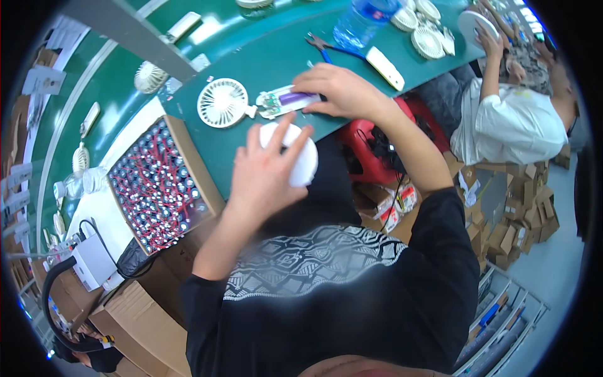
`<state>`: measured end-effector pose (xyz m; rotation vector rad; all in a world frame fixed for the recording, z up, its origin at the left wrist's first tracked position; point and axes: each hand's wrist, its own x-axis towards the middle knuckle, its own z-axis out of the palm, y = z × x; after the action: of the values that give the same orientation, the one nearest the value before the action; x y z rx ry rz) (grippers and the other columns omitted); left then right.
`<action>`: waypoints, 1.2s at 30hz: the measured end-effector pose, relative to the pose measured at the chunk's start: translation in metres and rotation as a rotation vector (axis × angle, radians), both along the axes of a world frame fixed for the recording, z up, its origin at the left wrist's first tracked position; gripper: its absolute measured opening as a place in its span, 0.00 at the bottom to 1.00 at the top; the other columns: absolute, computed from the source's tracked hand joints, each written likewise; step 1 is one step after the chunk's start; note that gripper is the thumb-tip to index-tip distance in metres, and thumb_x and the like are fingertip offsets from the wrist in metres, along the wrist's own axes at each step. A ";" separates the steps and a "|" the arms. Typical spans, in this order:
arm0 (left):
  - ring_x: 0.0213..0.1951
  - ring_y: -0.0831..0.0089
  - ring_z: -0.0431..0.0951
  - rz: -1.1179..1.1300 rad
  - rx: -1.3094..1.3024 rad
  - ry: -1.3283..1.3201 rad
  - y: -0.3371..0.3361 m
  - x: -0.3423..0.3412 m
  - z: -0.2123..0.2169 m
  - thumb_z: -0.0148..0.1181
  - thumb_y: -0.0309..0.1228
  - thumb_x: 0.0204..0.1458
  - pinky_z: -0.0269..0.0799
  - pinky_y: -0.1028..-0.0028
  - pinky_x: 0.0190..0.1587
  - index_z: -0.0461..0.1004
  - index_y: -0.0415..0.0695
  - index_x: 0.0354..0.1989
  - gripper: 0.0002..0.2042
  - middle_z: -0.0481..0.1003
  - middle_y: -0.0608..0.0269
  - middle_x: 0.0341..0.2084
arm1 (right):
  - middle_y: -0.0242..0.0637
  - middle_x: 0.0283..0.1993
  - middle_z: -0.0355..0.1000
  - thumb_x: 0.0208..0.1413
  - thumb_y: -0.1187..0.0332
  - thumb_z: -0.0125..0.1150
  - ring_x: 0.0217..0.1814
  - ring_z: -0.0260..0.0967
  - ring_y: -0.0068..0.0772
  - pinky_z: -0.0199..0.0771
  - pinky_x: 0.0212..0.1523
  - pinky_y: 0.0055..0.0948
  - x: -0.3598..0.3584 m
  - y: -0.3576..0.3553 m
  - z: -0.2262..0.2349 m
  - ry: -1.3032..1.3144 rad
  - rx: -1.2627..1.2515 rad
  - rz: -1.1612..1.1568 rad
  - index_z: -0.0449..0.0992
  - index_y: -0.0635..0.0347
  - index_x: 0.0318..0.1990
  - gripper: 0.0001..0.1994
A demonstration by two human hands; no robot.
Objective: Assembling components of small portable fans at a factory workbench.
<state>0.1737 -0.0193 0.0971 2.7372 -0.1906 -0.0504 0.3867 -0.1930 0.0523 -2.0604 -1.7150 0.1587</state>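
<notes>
My left hand grips a smooth white round cover over the near edge of the table, its fingers spread across the top. A white handheld fan lies on the green table beyond it, with a round slatted head at the left. Its opened handle shows a green circuit board and a purple cylindrical battery. My right hand is closed over the right end of this handle; its fingertips are partly hidden.
A cardboard box of small motors with red wires stands at the left. Pliers, a white handle piece, a blue-tinted bottle and several fan heads lie farther right. A red stool and a co-worker in white are at the right.
</notes>
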 end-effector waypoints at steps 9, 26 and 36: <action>0.60 0.41 0.66 -0.203 -0.416 -0.108 0.000 -0.054 -0.001 0.78 0.38 0.25 0.70 0.48 0.62 0.71 0.54 0.65 0.47 0.62 0.54 0.69 | 0.43 0.60 0.73 0.50 0.44 0.72 0.61 0.71 0.44 0.71 0.59 0.45 -0.035 0.062 0.028 -0.188 0.114 -0.190 0.70 0.59 0.65 0.40; 0.70 0.45 0.59 0.080 -0.772 0.302 0.053 -0.147 -0.111 0.78 0.35 0.30 0.59 0.55 0.70 0.62 0.43 0.70 0.51 0.57 0.50 0.71 | 0.43 0.37 0.66 0.63 0.52 0.61 0.43 0.67 0.48 0.68 0.42 0.45 -0.033 0.082 0.011 -0.226 0.186 -0.414 0.72 0.61 0.37 0.18; 0.73 0.51 0.57 0.226 -1.069 0.594 0.058 -0.143 -0.132 0.77 0.37 0.40 0.53 0.61 0.73 0.55 0.38 0.74 0.51 0.60 0.44 0.70 | 0.61 0.45 0.78 0.71 0.45 0.44 0.50 0.75 0.63 0.74 0.52 0.53 0.198 0.240 0.008 -0.141 0.105 -0.767 0.79 0.72 0.43 0.32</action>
<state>0.0307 0.0387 -0.0349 1.5735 0.2119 -0.5221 0.5848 0.0474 0.0600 -2.5232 -0.8651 -0.3152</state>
